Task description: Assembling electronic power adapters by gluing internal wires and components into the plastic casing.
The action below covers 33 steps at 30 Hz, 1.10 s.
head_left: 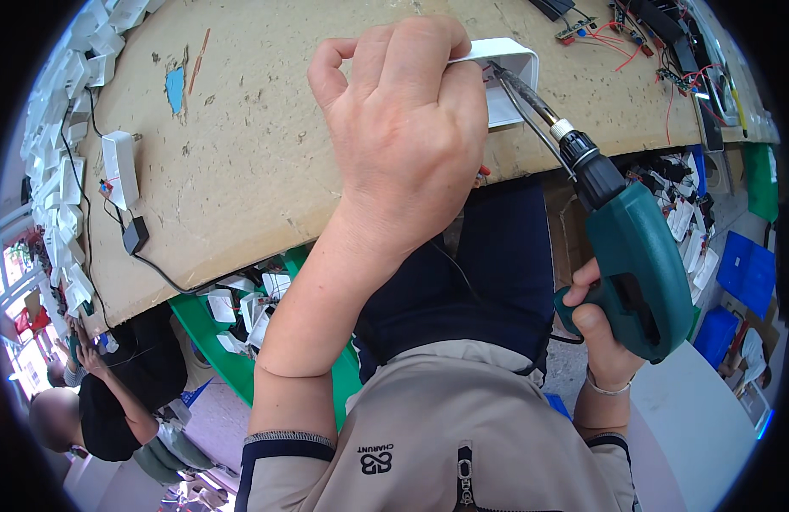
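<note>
My left hand [403, 119] is closed over a white open plastic case [518, 58], steadying it near the table's front edge. Its back faces up, so most of the fingertips are hidden. In my right hand [603, 328] is a green soldering gun [642, 256] with a black collar and a thin metal feed tube beside its barrel. The gun's tip reaches into the open side of the case, close to my left fingers. What the tip touches inside is too small to make out. A bit of red [484, 171] shows below my left wrist.
White cases [66, 188] are piled along the table's left edge. A separate white case [119, 169] with a cord stands nearby. Circuit boards with red wires [582, 32] lie at the back right. A green bin [198, 328] of white parts sits below the table. Another person [113, 401] works at far left.
</note>
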{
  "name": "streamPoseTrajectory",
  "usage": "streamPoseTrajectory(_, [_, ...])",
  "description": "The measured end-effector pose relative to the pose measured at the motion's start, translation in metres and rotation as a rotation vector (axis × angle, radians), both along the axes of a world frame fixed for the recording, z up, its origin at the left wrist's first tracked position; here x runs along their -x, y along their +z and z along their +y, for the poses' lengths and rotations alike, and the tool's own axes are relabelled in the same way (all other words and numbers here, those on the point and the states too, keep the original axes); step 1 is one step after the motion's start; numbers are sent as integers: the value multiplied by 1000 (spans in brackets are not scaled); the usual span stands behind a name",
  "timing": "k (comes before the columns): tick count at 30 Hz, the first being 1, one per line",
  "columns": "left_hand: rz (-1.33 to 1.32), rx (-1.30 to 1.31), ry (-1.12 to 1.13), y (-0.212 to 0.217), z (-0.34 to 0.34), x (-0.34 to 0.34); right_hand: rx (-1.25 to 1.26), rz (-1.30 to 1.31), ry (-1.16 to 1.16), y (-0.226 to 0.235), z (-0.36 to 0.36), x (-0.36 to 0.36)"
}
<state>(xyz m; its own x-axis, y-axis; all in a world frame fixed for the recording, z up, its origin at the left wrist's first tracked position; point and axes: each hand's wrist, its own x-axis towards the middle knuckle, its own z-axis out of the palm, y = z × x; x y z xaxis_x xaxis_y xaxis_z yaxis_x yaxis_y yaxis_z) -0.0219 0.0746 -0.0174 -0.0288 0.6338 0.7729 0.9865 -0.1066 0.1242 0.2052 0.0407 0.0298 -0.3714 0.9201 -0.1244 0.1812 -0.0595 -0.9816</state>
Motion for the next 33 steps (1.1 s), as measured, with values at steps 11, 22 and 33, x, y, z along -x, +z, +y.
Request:
streamPoseTrajectory(11, [-10, 0, 1, 3, 0, -2, -1, -39, -20, -7, -2, -1])
streamPoseTrajectory(22, [-24, -17, -7, 11, 1, -8, -7, -17, -19, -7, -3, -1])
streamPoseTrajectory(33, [135, 106, 95, 37, -3, -12, -13, -15, -14, -7, -4, 1])
